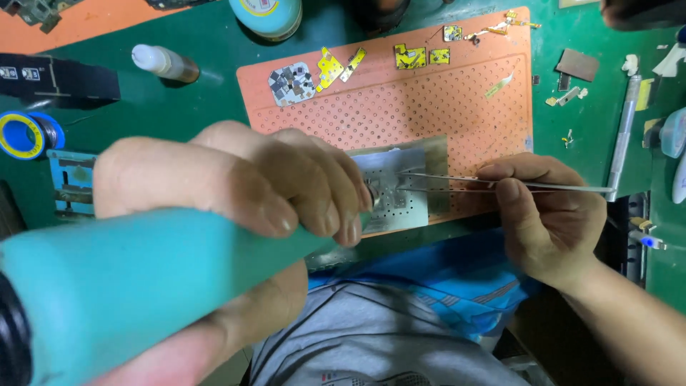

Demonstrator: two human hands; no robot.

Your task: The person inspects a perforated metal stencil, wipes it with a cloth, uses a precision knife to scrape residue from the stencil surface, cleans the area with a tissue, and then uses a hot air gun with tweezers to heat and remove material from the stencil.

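My left hand grips a thick teal tool handle whose front end points at a thin perforated metal plate lying on the orange perforated mat. The tool's tip is hidden behind my fingers. My right hand pinches slim metal tweezers, their tips resting over the metal plate close to the tool's front end. Both hands are near the front edge of the green table.
Small yellow and grey parts lie along the mat's far edge. A white-capped bottle, a blue-and-yellow tape roll and a black box stand at left. A metal rod-like tool and scraps lie at right.
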